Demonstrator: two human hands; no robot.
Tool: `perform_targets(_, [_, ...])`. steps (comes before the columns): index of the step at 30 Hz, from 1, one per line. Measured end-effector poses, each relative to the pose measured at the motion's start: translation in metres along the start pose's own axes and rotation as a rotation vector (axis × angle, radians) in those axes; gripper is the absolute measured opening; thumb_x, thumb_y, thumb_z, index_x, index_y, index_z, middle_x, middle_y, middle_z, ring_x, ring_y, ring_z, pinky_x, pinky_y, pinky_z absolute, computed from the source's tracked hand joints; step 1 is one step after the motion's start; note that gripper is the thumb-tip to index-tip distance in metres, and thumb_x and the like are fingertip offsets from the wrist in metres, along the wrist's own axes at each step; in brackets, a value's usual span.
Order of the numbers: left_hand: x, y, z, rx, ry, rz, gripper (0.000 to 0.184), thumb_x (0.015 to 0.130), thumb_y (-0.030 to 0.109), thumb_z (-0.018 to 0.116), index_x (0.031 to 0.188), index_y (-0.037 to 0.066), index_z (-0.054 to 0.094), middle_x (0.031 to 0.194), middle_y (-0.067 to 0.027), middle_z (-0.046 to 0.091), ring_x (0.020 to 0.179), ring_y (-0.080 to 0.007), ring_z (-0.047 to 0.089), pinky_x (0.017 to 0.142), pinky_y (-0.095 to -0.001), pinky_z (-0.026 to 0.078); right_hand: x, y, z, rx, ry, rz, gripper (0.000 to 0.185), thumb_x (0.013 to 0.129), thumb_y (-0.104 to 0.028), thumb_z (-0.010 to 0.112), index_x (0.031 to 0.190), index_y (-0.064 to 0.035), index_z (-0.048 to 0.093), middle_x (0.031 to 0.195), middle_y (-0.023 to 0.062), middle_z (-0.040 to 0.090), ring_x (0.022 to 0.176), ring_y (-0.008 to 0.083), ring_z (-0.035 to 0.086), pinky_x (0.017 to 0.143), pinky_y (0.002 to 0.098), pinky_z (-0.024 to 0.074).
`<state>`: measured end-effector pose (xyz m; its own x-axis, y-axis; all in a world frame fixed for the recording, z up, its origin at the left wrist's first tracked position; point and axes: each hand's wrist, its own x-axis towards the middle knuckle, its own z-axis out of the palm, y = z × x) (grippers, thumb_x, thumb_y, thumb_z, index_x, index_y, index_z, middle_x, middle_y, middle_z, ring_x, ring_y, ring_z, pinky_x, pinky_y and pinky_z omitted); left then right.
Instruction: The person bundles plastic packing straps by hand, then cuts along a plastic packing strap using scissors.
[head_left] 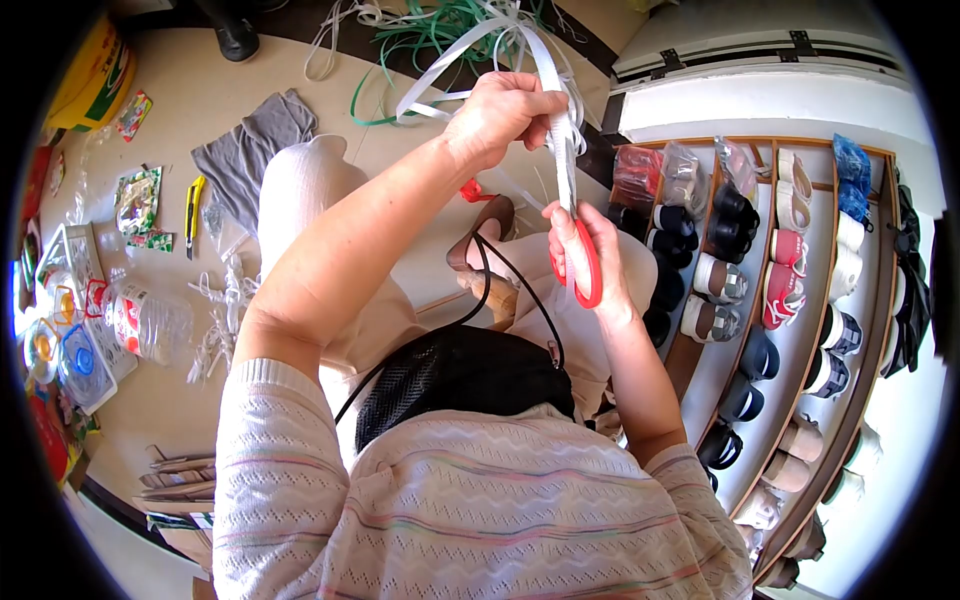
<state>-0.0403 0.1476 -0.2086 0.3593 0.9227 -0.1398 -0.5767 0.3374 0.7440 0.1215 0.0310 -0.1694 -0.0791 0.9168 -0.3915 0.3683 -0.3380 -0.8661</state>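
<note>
Near the top middle, my left hand [505,118] is closed around a bundle of white flat straps [545,70], pinching it with thumb and fingers. Loose ends of the straps loop above and to the left of it. Below and to the right, my right hand [597,262] grips red-handled scissors [586,285], with fingers in the handle loops. The scissor blades point up along the lower end of the strap bundle; whether they touch it I cannot tell. Green and white strips [425,45] lie on the floor beyond my hands.
A shoe rack [690,370] with many shoes stands at the right. On the floor at left are a grey cloth [255,150], a yellow cutter knife [193,212], a clear plastic bottle [150,318] and a yellow bucket [92,75]. A black bag [465,375] rests on my lap.
</note>
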Motion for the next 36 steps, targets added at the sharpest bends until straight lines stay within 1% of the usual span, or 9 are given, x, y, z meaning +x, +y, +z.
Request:
perform_targets(9, [-0.001,-0.002,0.002,0.034,0.023,-0.011,0.015,0.079,0.011,0.065,0.07,0.001,0.059,0.058,-0.0029,0.055,0.043,-0.008,0.048,0.039,-0.0207,0.037,-0.002,0.006,-0.001,0.026,-0.001,0.012,0.028,0.088,-0.03,0.057,0.09,-0.0022,0.052,0.056,-0.0045,0.039,0.044,0.0042,0.035,0.04,0.0194,0.0284])
perform_targets(11, [0.0,-0.004,0.003,0.065,0.024,-0.009,0.015,0.079,0.012,0.065,0.07,0.001,0.059,0.057,-0.0029,0.055,0.042,-0.008,0.047,0.039,-0.0208,0.037,-0.002,0.003,0.002,0.039,0.006,-0.021,0.028,0.088,-0.03,0.057,0.09,-0.0022,0.052,0.055,-0.0044,0.039,0.044,0.0043,0.035,0.04,0.0193,0.0287])
perform_targets(14, [-0.005,-0.006,0.009,0.048,0.025,-0.032,0.014,0.078,0.011,0.065,0.071,0.0,0.06,0.057,-0.0032,0.054,0.041,-0.0085,0.046,0.04,-0.0224,0.036,0.003,-0.008,0.004,0.066,0.038,0.006,0.028,0.089,-0.029,0.056,0.091,-0.0022,0.052,0.055,-0.0039,0.039,0.044,0.0045,0.036,0.04,0.0191,0.0295])
perform_targets(20, [0.0,0.002,0.005,-0.149,0.08,-0.047,0.01,0.075,0.008,0.063,0.073,-0.001,0.061,0.059,-0.0051,0.056,0.042,-0.011,0.045,0.042,-0.0234,0.034,0.004,0.0,0.004,0.05,-0.017,-0.017,0.027,0.088,-0.029,0.056,0.091,-0.0031,0.052,0.054,-0.0037,0.04,0.044,0.0045,0.037,0.04,0.0194,0.0302])
perform_targets(21, [0.003,0.005,0.0,-0.18,0.066,-0.029,0.011,0.077,0.009,0.063,0.074,-0.001,0.061,0.061,-0.0057,0.057,0.042,-0.011,0.045,0.042,-0.0231,0.034,0.002,0.002,0.005,0.033,-0.018,-0.008,0.026,0.088,-0.029,0.057,0.091,-0.0032,0.053,0.054,-0.0038,0.04,0.044,0.0044,0.037,0.04,0.0194,0.0302])
perform_targets(23, [0.01,0.004,-0.008,-0.16,0.029,-0.021,0.011,0.078,0.01,0.063,0.075,0.0,0.061,0.062,-0.0055,0.058,0.043,-0.0103,0.046,0.043,-0.023,0.035,-0.001,0.004,0.006,-0.004,-0.021,0.008,0.026,0.088,-0.029,0.057,0.091,-0.0034,0.053,0.054,-0.004,0.04,0.044,0.0043,0.037,0.04,0.0194,0.0302])
perform_targets(28, [0.006,-0.001,-0.004,-0.063,0.029,0.016,0.011,0.078,0.01,0.064,0.075,0.0,0.06,0.062,-0.0044,0.058,0.044,-0.0089,0.048,0.043,-0.022,0.037,0.003,-0.002,0.003,-0.005,-0.014,-0.006,0.03,0.089,-0.033,0.055,0.095,-0.0035,0.052,0.06,-0.0023,0.044,0.048,0.0052,0.04,0.043,0.019,0.0321])
perform_targets(31, [0.004,-0.001,-0.002,-0.057,0.03,0.02,0.012,0.078,0.01,0.065,0.074,0.001,0.059,0.062,-0.0036,0.057,0.044,-0.0084,0.049,0.042,-0.0212,0.038,0.001,-0.009,0.005,0.044,-0.009,0.039,0.029,0.089,-0.032,0.055,0.094,-0.0034,0.052,0.058,-0.0028,0.043,0.047,0.0049,0.039,0.042,0.0191,0.0311])
perform_targets(36, [0.002,-0.001,-0.001,-0.05,0.029,0.014,0.012,0.079,0.01,0.065,0.074,0.001,0.059,0.062,-0.0031,0.057,0.044,-0.0081,0.048,0.042,-0.0212,0.038,0.002,0.005,0.002,0.007,-0.015,-0.009,0.028,0.089,-0.031,0.055,0.092,-0.0034,0.051,0.055,-0.0033,0.04,0.044,0.0046,0.036,0.04,0.019,0.0291])
